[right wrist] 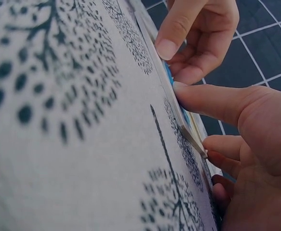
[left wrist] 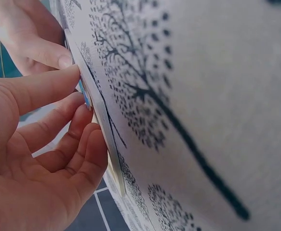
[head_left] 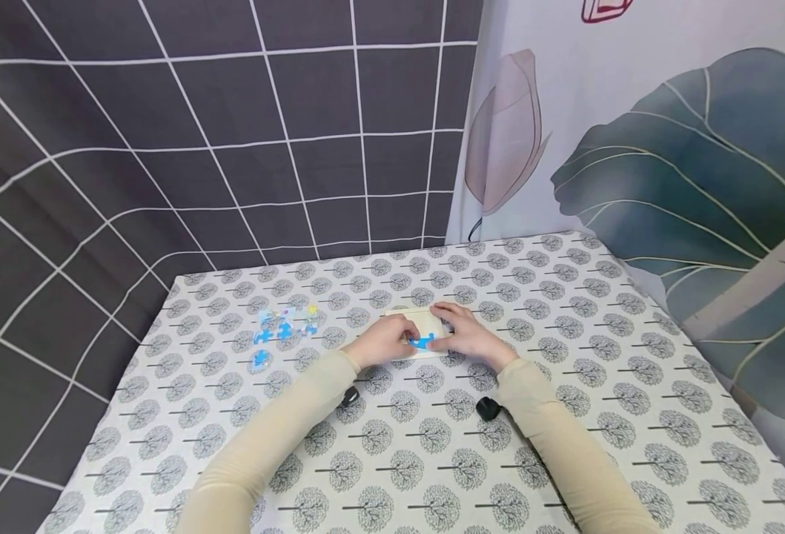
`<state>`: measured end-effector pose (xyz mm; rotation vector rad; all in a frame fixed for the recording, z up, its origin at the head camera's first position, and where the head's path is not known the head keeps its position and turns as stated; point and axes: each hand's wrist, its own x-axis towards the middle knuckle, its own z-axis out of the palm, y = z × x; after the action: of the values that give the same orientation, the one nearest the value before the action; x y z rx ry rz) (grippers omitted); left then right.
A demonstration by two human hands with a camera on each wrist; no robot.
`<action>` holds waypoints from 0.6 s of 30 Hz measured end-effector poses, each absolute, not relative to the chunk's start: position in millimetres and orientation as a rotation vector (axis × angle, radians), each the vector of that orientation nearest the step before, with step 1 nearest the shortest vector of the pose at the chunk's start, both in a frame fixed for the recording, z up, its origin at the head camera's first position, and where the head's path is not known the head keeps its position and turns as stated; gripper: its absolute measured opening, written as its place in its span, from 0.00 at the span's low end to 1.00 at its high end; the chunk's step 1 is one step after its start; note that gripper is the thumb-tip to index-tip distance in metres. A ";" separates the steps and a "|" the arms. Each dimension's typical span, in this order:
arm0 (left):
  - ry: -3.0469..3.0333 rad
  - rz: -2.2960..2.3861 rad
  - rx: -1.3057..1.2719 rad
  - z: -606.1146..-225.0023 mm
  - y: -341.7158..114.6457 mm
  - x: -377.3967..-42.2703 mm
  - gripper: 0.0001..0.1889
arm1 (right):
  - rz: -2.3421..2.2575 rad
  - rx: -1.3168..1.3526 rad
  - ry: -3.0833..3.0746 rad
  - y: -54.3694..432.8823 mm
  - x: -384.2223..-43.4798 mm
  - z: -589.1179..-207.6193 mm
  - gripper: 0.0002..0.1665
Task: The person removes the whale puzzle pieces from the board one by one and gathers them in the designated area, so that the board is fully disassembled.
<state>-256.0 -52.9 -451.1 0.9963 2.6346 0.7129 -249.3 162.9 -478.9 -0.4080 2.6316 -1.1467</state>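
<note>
A shallow, pale wooden puzzle tray lies on the table between both hands. Along its near side sits a blue jigsaw puzzle piece. My left hand pinches the left end of this piece, its thumb at the tray's near edge and its other fingers curled over the tray. My right hand grips the tray's right side. Its thumb presses at the blue piece while the other fingers bend around the tray's corner in the right wrist view. The fingers hide parts of the tray.
Several loose blue jigsaw pieces are spread on the table to the left, with a yellow-marked piece among them. Small black objects show beside the wrists. A dark gridded curtain hangs behind the tree-print tablecloth.
</note>
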 end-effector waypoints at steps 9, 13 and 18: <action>2.610 0.753 0.967 -449.2 -51.5 -255.9 0.13 | -1.156 -0.439 2.632 165.1 -249.4 -479.8 0.52; 2.595 0.780 0.929 -453.4 -51.2 -259.1 0.12 | -1.157 -0.456 2.633 165.7 -249.6 -479.9 0.53; 2.579 0.788 0.918 -456.7 -50.7 -262.8 0.10 | -1.168 -0.465 2.623 165.5 -250.4 -481.4 0.53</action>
<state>-262.8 -50.7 -456.7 0.9181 2.5793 0.7880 -250.4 165.5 -481.4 -0.4647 2.6231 -1.1677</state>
